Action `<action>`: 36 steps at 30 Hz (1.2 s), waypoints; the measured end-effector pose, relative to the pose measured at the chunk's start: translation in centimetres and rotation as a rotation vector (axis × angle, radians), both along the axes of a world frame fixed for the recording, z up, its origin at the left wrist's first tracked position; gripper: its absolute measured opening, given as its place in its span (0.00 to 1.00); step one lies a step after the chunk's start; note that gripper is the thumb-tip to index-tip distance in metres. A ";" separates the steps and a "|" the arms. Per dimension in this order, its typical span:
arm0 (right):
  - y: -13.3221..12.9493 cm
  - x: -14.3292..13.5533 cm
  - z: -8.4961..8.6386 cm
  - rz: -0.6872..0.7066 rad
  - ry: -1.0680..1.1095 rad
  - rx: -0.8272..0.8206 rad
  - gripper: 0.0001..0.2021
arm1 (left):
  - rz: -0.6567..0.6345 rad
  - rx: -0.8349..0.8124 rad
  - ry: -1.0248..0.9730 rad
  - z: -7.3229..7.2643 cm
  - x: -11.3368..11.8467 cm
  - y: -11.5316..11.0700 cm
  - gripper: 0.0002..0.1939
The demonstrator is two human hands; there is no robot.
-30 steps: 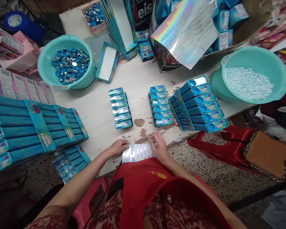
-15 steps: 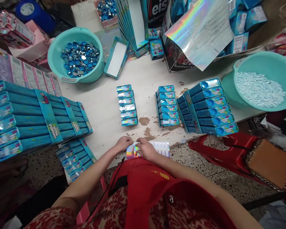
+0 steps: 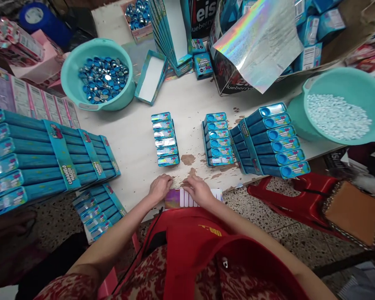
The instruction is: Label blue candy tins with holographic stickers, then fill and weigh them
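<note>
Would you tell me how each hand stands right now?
Left hand: fingers curled beside the holographic sheet; whether it holds anything cannot be told.
Right hand: fingers bent over the sheet's white strips; grip cannot be told either.

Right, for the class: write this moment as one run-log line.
left hand: near shiny strip | right hand: over strip | grips: unclear | left tub: blue discs | right tub: pale pieces

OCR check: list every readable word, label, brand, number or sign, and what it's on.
"CARAMELO MACIZO": small blue cardboard box; teal cardboard band at left.
"eis": black cardboard box, back; cut off.
"lueberry": same box, cut off.
"lueberry": black cardboard carton, silver sheet above; cut off.
Too small or blurred: yellow apron print, other labels.
</note>
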State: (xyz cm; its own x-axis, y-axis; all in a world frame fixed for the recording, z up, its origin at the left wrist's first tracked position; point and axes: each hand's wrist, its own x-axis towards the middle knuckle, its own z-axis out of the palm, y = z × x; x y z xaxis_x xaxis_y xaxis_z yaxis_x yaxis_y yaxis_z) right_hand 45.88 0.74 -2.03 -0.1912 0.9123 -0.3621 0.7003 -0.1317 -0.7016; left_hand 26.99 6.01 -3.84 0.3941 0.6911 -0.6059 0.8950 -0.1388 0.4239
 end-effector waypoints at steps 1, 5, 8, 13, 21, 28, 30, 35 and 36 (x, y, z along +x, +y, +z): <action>-0.1 -0.4 -0.4 0.045 -0.025 -0.007 0.08 | -0.007 -0.050 -0.006 -0.2 -0.2 0.1 0.14; -0.4 -2.0 -2.0 0.205 -0.086 -0.060 0.11 | 0.089 -0.336 -0.228 -1.4 -1.4 0.1 0.19; -0.7 -2.4 -2.6 0.242 -0.113 -0.090 0.12 | 0.224 -0.468 -0.339 -2.1 -1.9 -0.3 0.19; -0.9 -2.4 -2.6 0.297 -0.148 -0.098 0.13 | 0.303 -0.477 -0.278 -2.9 -1.5 -0.9 0.15; -0.6 -2.7 -2.2 0.402 -0.188 -0.016 0.11 | 0.371 -0.495 -0.247 -3.6 -1.4 -1.0 0.13; 0.0 -3.3 -3.0 0.410 -0.230 -0.040 0.09 | 0.360 -0.485 -0.213 -3.7 -1.3 -0.9 0.12; 0.2 -3.5 -3.4 0.383 -0.235 -0.054 0.09 | 0.344 -0.473 -0.197 -3.6 -1.2 -0.9 0.11; 0.3 -3.5 -3.3 0.345 -0.188 -0.052 0.07 | 0.305 -0.419 -0.139 -3.3 -0.8 -0.6 0.09; 0.2 -3.4 -3.0 0.341 -0.177 -0.055 0.06 | 0.301 -0.403 -0.124 -3.2 -0.8 -0.6 0.09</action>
State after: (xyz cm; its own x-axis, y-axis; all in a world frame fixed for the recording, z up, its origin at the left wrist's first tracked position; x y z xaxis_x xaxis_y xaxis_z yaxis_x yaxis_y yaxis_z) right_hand 42.49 0.94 -5.04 -0.4102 0.7856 -0.4632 0.8201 0.0955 -0.5643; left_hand 26.23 5.37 -7.08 0.2996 0.5063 -0.8087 0.8099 0.3130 0.4960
